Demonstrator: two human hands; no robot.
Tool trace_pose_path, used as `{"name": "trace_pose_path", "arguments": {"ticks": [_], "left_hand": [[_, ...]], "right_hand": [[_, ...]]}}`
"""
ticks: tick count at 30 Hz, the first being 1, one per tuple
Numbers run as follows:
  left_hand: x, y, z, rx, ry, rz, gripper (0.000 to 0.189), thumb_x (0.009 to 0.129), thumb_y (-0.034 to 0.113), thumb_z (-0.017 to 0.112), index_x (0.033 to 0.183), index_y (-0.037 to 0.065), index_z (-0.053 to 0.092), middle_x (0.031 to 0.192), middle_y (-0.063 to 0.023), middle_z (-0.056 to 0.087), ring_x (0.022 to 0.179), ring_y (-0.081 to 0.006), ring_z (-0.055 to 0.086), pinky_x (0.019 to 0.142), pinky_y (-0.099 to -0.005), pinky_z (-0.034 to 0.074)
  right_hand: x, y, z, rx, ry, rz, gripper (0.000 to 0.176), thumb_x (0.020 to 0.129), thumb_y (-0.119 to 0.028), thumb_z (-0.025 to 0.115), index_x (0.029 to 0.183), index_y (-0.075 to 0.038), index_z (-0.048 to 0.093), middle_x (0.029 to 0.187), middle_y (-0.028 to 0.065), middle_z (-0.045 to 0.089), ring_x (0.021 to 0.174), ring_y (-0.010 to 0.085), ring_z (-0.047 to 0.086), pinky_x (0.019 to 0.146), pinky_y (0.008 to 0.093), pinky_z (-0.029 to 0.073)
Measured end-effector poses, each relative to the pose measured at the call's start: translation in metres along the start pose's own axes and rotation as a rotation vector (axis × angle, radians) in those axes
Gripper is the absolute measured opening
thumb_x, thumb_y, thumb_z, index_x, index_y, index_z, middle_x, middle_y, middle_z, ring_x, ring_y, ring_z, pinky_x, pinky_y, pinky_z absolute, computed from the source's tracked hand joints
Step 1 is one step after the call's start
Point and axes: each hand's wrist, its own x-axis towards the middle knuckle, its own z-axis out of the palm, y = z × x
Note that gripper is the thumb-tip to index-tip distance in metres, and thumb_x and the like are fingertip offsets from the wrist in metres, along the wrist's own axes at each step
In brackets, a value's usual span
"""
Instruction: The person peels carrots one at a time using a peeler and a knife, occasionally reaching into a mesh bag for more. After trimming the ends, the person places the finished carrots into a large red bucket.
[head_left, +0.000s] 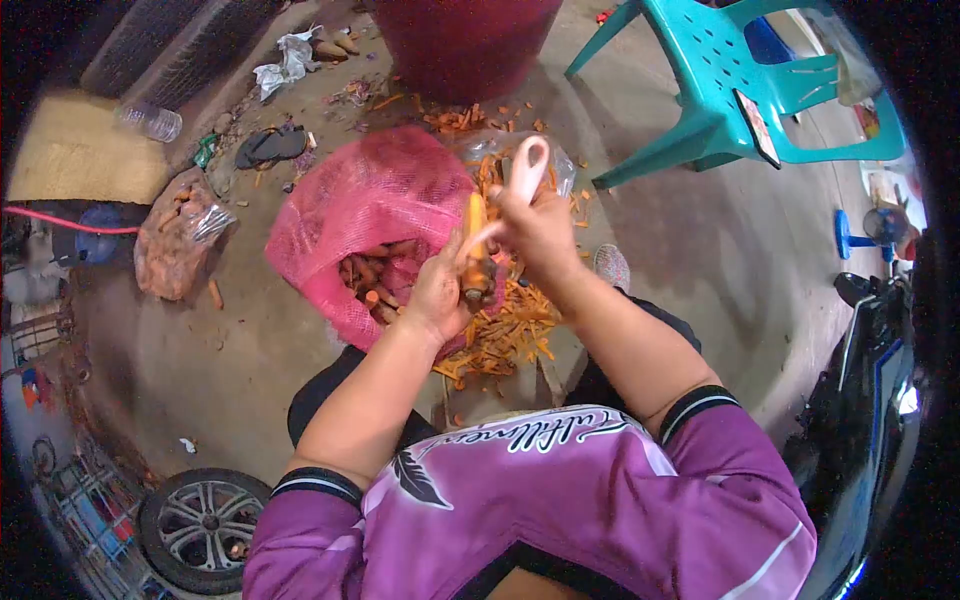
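Observation:
My left hand (438, 292) is wrapped round a carrot (475, 222), which points away from me. Its upper part is bare orange-yellow, while the end nearest me is dark and dirty. In my right hand (545, 232) is a white peeler (529, 172) with a looped handle; its head is beside the carrot, and the blade is too blurred to make out. Just left of my hands lies a pink mesh sack (365, 195), its mouth open on several unpeeled carrots (372, 272). Orange peelings (508, 335) are heaped on the floor below my hands.
A large dark red tub (465, 45) stands ahead. To its right is a green plastic chair (715, 95) with a phone-like object (757, 128) on it. Leftward lie a filled plastic bag (180, 240) and a dark sandal (272, 147). A wheel (205, 525) is at lower left.

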Motion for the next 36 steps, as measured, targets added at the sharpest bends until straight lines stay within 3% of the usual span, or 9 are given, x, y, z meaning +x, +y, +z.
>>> {"name": "trace_pose_path", "arguments": {"ticks": [8, 10, 15, 17, 21, 24, 33, 34, 36], "left_hand": [[-0.004, -0.008, 0.012, 0.017, 0.109, -0.03, 0.036, 0.086, 0.039, 0.04, 0.099, 0.007, 0.05, 0.077, -0.0043, 0.055, 0.059, -0.0139, 0.052, 0.051, -0.027, 0.043], [-0.008, -0.009, 0.018, 0.09, 0.103, -0.08, 0.037, 0.086, 0.042, 0.039, 0.096, 0.007, 0.05, 0.071, -0.0044, 0.054, 0.052, -0.013, 0.05, 0.046, -0.0255, 0.04], [-0.015, -0.007, 0.019, 0.063, -0.085, -0.125, 0.038, 0.087, 0.04, 0.037, 0.094, 0.005, 0.048, 0.066, -0.0048, 0.052, 0.052, -0.014, 0.049, 0.048, -0.0267, 0.041], [-0.013, 0.007, 0.027, 0.063, 0.084, -0.101, 0.036, 0.088, 0.038, 0.036, 0.095, 0.005, 0.048, 0.063, -0.0035, 0.05, 0.052, -0.0122, 0.048, 0.048, -0.0263, 0.04], [0.002, 0.003, -0.005, -0.117, -0.052, -0.043, 0.032, 0.088, 0.034, 0.037, 0.094, 0.007, 0.052, 0.069, -0.0031, 0.052, 0.054, -0.0123, 0.049, 0.048, -0.0272, 0.042], [-0.002, 0.002, 0.016, -0.078, 0.227, -0.075, 0.032, 0.087, 0.035, 0.038, 0.094, 0.008, 0.054, 0.069, -0.0021, 0.052, 0.055, -0.0124, 0.051, 0.048, -0.0272, 0.043], [-0.01, -0.026, 0.006, 0.119, -0.007, -0.102, 0.032, 0.088, 0.035, 0.036, 0.094, 0.006, 0.05, 0.072, -0.0039, 0.053, 0.058, -0.0123, 0.051, 0.051, -0.023, 0.042], [-0.013, -0.026, 0.01, 0.149, -0.042, -0.122, 0.033, 0.089, 0.035, 0.036, 0.094, 0.007, 0.051, 0.072, -0.0028, 0.053, 0.056, -0.0118, 0.05, 0.049, -0.0218, 0.042], [-0.011, -0.018, 0.006, 0.117, -0.061, -0.122, 0.033, 0.089, 0.036, 0.036, 0.093, 0.006, 0.05, 0.072, -0.003, 0.053, 0.058, -0.0117, 0.051, 0.05, -0.022, 0.043]], "right_hand": [[0.009, 0.027, -0.003, -0.141, -0.047, -0.058, 0.024, 0.07, -0.021, 0.06, 0.068, 0.003, 0.058, 0.057, 0.0054, 0.056, 0.052, 0.0102, 0.052, 0.046, 0.0266, 0.041], [0.029, 0.014, -0.016, -0.289, 0.141, -0.098, 0.021, 0.073, -0.018, 0.06, 0.072, 0.001, 0.053, 0.06, 0.0026, 0.051, 0.049, 0.0091, 0.048, 0.044, 0.0232, 0.04], [0.075, 0.016, -0.054, 0.089, 0.393, -0.202, 0.022, 0.075, -0.019, 0.058, 0.076, 0.002, 0.052, 0.062, 0.004, 0.051, 0.049, 0.0105, 0.049, 0.043, 0.0237, 0.039], [0.062, 0.012, -0.042, -0.02, 0.322, -0.144, 0.023, 0.074, -0.02, 0.058, 0.077, 0.002, 0.052, 0.062, 0.0035, 0.051, 0.048, 0.0104, 0.048, 0.042, 0.0237, 0.037], [0.007, 0.009, -0.008, -0.092, 0.017, -0.034, 0.028, 0.074, -0.025, 0.06, 0.068, 0.003, 0.056, 0.056, 0.0045, 0.053, 0.047, 0.0097, 0.049, 0.041, 0.0251, 0.038], [-0.009, 0.03, 0.005, 0.032, -0.128, -0.11, 0.026, 0.073, -0.022, 0.061, 0.07, 0.004, 0.057, 0.06, 0.0065, 0.056, 0.051, 0.0096, 0.051, 0.045, 0.0252, 0.042], [0.057, 0.027, -0.036, -0.372, 0.235, -0.102, 0.024, 0.072, -0.021, 0.057, 0.076, 0.003, 0.056, 0.063, 0.0052, 0.055, 0.05, 0.0106, 0.05, 0.044, 0.0257, 0.039], [0.065, 0.025, -0.041, -0.319, 0.349, -0.278, 0.022, 0.073, -0.02, 0.057, 0.073, 0.003, 0.055, 0.062, 0.0054, 0.054, 0.048, 0.0107, 0.049, 0.043, 0.0261, 0.039], [0.072, 0.023, -0.049, 0.045, 0.393, -0.135, 0.021, 0.073, -0.019, 0.057, 0.072, 0.002, 0.053, 0.06, 0.0042, 0.052, 0.046, 0.0106, 0.047, 0.041, 0.0251, 0.037]]}}
